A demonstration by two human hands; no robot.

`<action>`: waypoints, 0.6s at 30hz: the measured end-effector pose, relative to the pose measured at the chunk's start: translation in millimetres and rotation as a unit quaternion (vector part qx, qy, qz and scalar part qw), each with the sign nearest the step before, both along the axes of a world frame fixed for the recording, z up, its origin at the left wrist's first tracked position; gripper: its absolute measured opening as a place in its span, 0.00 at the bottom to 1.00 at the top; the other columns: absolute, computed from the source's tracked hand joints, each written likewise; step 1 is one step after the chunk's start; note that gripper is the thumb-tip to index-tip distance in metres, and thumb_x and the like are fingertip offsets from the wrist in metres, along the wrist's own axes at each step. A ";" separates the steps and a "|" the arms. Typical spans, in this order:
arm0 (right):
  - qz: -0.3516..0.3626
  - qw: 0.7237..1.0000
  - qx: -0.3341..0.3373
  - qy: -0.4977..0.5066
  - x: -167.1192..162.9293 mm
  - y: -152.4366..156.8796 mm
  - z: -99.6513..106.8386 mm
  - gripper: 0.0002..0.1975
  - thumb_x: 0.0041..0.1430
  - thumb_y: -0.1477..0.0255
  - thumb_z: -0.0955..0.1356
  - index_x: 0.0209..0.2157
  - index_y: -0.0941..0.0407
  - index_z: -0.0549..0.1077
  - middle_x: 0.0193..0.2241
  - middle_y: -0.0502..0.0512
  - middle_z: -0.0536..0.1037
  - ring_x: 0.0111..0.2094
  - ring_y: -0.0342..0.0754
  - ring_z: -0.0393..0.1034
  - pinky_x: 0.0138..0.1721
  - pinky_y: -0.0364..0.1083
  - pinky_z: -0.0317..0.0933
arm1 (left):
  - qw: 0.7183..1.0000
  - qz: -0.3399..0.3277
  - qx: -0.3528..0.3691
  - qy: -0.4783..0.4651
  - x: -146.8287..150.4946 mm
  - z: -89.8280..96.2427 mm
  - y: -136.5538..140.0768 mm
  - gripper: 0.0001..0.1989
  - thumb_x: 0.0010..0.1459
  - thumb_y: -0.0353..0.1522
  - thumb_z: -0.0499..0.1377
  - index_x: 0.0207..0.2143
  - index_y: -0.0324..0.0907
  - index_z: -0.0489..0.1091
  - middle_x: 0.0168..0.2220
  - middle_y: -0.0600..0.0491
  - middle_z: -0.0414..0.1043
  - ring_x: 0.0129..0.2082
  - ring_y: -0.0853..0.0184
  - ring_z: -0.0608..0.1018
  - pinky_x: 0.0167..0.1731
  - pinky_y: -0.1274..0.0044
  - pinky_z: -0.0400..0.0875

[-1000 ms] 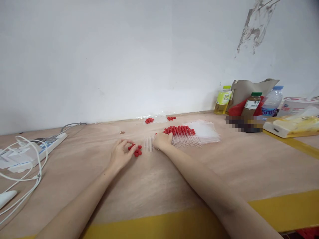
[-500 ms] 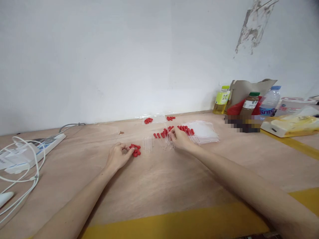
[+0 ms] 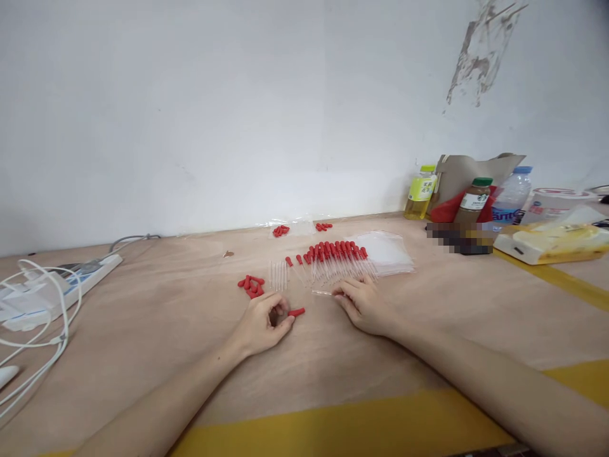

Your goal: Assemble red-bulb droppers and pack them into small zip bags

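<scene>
The left hand (image 3: 265, 324), now away from the pile (image 3: 252, 288), pinches a bulb (image 3: 296, 311) near the tube (image 3: 322, 292) the right hand (image 3: 366, 308) seemingly pinches.

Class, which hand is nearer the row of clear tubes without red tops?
Left. The left hand is just on the near side of the clear tubes; the right hand is farther off, to their right and slightly nearer the camera.

Left hand (image 3: 264, 324) grips one red cap (image 3: 297, 311); right hand (image 3: 365, 307) holds one clear tube (image 3: 322, 292), free end directed left; red-capped tubes (image 3: 336, 249) lie in a row on the worktop (image 3: 295, 374) beyond
</scene>
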State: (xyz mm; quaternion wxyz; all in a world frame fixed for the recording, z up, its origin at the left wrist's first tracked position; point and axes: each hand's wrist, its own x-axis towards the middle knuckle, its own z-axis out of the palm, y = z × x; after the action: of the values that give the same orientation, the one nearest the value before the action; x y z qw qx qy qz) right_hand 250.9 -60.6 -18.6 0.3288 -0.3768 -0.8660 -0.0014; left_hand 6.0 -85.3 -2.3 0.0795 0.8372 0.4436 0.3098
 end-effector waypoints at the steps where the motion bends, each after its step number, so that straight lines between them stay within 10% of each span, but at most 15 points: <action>1: 0.005 1.000 0.001 -0.006 -1.1 -1.8 0.7 0.08 0.57 0.75 0.58 0.33 0.57 0.67 0.32 0.55 0.73 0.33 0.44 0.65 0.38 0.46 0.49 | 1.000 0.007 -0.005 -0.002 0.0 -0.3 0.7 0.06 0.50 0.33 0.57 0.29 0.39 0.65 0.23 0.55 0.65 0.21 0.72 0.67 0.20 0.81 0.62; 18: 0.044 0.998 -0.035 0.030 -9.1 -10.4 2.1 0.06 0.57 0.73 0.60 0.31 0.57 0.67 0.29 0.51 0.72 0.31 0.42 0.63 0.39 0.46 0.46 | 0.996 -0.019 -0.064 -0.057 12.4 -2.3 -1.3 0.10 0.59 0.35 0.50 0.33 0.41 0.68 0.27 0.55 0.70 0.27 0.69 0.71 0.28 0.79 0.63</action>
State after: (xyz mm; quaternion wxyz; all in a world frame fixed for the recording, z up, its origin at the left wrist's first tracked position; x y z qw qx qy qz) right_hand 241.8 -71.0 -16.5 0.3407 -0.3493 -0.8712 0.0543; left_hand 18.3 -86.6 -4.6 0.1637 0.8197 0.4412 0.3266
